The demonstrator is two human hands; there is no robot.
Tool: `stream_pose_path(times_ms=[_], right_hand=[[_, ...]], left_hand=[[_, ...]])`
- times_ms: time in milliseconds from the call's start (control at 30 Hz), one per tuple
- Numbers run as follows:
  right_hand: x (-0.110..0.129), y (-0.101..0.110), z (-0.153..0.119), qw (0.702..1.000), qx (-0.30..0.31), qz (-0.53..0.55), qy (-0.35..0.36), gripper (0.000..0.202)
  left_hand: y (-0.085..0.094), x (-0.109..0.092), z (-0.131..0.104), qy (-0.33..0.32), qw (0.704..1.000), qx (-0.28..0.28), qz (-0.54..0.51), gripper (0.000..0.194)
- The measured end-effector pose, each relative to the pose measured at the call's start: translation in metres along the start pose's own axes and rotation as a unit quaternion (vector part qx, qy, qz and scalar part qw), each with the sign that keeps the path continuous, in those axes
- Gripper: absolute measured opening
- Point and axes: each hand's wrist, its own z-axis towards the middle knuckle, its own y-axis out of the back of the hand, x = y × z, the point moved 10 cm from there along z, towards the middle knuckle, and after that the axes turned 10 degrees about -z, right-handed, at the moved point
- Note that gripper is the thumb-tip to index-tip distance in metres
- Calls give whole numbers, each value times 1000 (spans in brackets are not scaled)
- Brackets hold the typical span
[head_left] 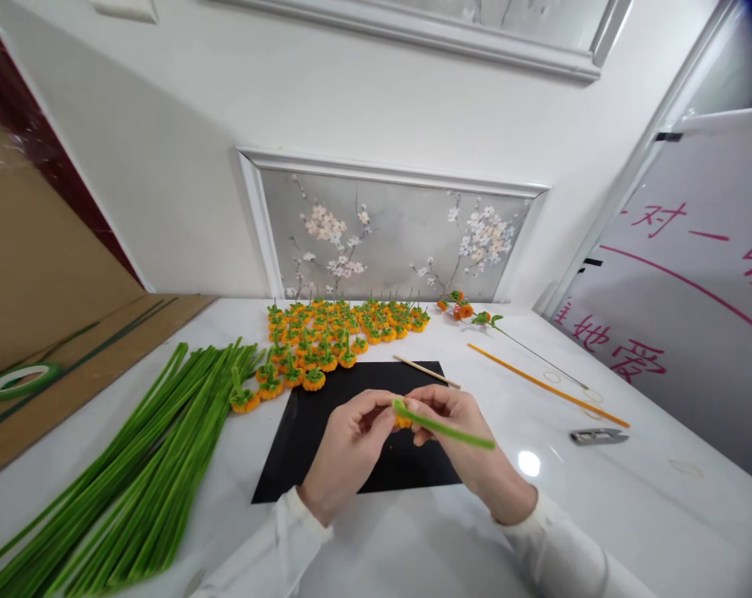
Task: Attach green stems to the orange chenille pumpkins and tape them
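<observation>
Over the black mat [317, 448], both hands meet around a small orange pipe-cleaner flower [403, 423]. The fingertips of my left hand [349, 440] are closed on its left side. My right hand [472, 436] is closed at the other side, its thumb and fingers pinching a green pipe cleaner [454, 431]. One end of that pipe cleaner lies over the flower, and the loose end sticks out to the right across the hand. Most of the flower is hidden by fingers.
Rows of orange flowers with green tops [314, 379] stand behind the mat. Green pipe cleaners [169, 457] are heaped at left, near green tape [17, 382]. Rightward lie a wooden stick [426, 370], an orange pipe cleaner [547, 384], thread snips [598, 437] and a wire-stemmed flower [463, 311].
</observation>
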Motion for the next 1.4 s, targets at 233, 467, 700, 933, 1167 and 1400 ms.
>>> stream_pose_path(times_ms=[233,467,700,933,1167,1400], right_hand=[[-7,1,2,998,5,55,-26,28],[12,7,3,997,-1,-47,66,33],[54,6,-17,924,-34,-248,289,16],[60,1,-22,904,-44,-281,318,16],[47,4,-9,940,5,-244,237,8],[34,15,-3,976,-19,-144,163,24]], left_hand=[[-2,21,-1,92,986,-13,-137,22],[4,18,-1,103,980,-47,-165,18],[-1,25,-5,156,946,-44,-282,9],[-8,21,-4,157,959,-9,-236,8],[-5,26,-6,174,963,-22,-206,12],[-6,20,-1,136,991,9,-7,12]])
